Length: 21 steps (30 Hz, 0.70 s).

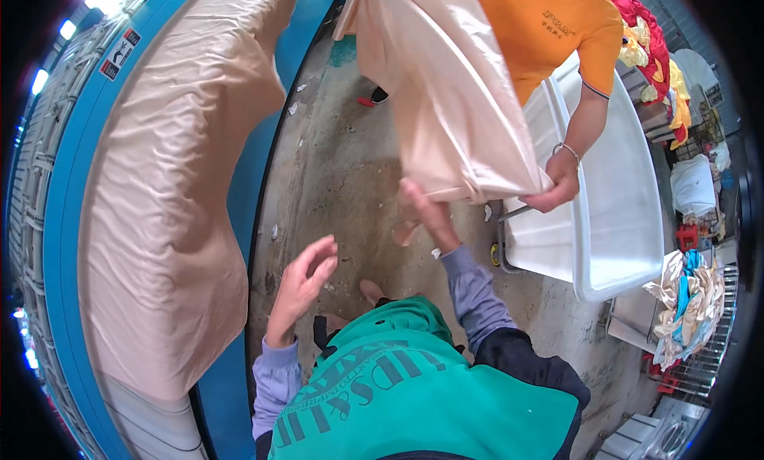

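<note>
The floor [326, 169] is grey-brown and stained, strewn with small white scraps, and it runs between a long blue machine [68, 221] on the left and a deep white tub [621, 249] on the right. Over the machine's bed lies a peach sheet [163, 245], rippled with fine creases, its near edge ending above pale bands. Beyond the tub sit a heap of red and yellow cloth [656, 54], a red stool [687, 237] and, closer, a pile of cream and blue cloth [688, 309]. The peach cloth [458, 102] hangs in front of the person, between them and a co-worker in an orange shirt [549, 30]; it is smooth and slightly shiny, falling in long folds, with its lower edge bunched into a thick crease. The co-worker's hand [557, 188] grips its lower right corner. The person's right hand [431, 215] is at the lower left corner, fingers against the edge; blur makes it impossible to tell whether they have closed on it. The left hand [302, 281] is raised beside the machine, fingers loosely curled and parted, holding nothing, well apart from the hanging cloth.
</note>
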Motion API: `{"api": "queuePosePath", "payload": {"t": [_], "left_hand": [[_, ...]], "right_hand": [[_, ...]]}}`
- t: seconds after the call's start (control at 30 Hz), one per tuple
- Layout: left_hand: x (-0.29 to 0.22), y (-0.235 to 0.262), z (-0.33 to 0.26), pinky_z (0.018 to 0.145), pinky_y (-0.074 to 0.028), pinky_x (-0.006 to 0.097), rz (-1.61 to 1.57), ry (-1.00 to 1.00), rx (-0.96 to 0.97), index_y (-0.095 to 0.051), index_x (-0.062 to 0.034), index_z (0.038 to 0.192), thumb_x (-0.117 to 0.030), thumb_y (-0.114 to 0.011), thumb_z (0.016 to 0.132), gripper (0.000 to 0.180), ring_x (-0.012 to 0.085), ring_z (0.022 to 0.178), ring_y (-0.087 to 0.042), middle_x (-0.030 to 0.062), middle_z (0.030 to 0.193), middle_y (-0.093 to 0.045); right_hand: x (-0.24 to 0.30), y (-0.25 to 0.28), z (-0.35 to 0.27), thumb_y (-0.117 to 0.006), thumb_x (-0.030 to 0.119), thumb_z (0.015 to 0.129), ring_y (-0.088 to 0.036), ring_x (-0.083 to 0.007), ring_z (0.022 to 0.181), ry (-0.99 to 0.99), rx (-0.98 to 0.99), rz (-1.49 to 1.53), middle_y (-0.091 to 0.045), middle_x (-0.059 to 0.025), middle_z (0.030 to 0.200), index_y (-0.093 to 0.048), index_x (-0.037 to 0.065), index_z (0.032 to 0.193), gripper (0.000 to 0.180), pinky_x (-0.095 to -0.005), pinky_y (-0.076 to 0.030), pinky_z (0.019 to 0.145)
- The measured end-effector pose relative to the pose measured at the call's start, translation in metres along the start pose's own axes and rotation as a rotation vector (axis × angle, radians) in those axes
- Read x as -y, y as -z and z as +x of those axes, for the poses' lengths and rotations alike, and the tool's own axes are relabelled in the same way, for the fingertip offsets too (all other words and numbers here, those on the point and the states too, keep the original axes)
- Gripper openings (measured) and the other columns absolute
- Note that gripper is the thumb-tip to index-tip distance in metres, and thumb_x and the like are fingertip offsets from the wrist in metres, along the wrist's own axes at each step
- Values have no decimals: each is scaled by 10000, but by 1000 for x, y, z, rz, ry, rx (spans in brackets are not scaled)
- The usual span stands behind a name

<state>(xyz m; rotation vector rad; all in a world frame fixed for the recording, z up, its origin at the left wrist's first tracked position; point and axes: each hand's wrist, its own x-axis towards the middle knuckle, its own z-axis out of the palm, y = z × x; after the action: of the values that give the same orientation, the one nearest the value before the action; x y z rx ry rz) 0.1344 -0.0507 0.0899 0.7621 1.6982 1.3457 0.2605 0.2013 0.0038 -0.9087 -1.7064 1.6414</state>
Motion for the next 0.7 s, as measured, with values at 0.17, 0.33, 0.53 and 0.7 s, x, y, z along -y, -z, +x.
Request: {"api": "queuePosePath", "payload": {"t": [0.17, 0.33, 0.53, 0.7], "left_hand": [[-30, -19, 62, 852, -481, 342, 121, -225, -195, -416, -1, 1323, -381, -582, 885, 602, 263, 1024, -606, 212, 1179, -582], [-22, -25, 92, 805, -482, 487, 884, 73, -103, -375, -26, 1322, -554, -650, 719, 847, 427, 913, -612, 280, 997, -612], [24, 5, 99, 731, -477, 501, 897, 62, -315, -611, 22, 969, -309, -614, 810, 367, 420, 856, -608, 224, 881, -643], [21, 46, 100, 596, -447, 305, 186, -57, -580, -632, 28, 892, -182, -569, 871, 221, 139, 646, -575, 69, 726, -632]], "right_hand": [[6, -71, -58, -683, 276, 807, -620, -238, 921, 208, 301, -94, -637, -166, 1012, -561, -20, 1129, 454, -345, -490, 788], [3, -103, -90, -662, 281, 806, -599, -226, 551, -101, 541, -308, -583, -126, 568, -627, -31, 732, 323, -388, -456, 531], [-8, -108, -92, -649, 246, 840, -516, -100, 575, 119, 588, -277, -550, -55, 597, -620, -21, 812, 271, -283, -440, 544], [-7, -117, -82, -637, 310, 843, -545, -223, 560, 68, 625, -185, -573, -124, 635, -606, 34, 869, 279, -346, -441, 557]]}}
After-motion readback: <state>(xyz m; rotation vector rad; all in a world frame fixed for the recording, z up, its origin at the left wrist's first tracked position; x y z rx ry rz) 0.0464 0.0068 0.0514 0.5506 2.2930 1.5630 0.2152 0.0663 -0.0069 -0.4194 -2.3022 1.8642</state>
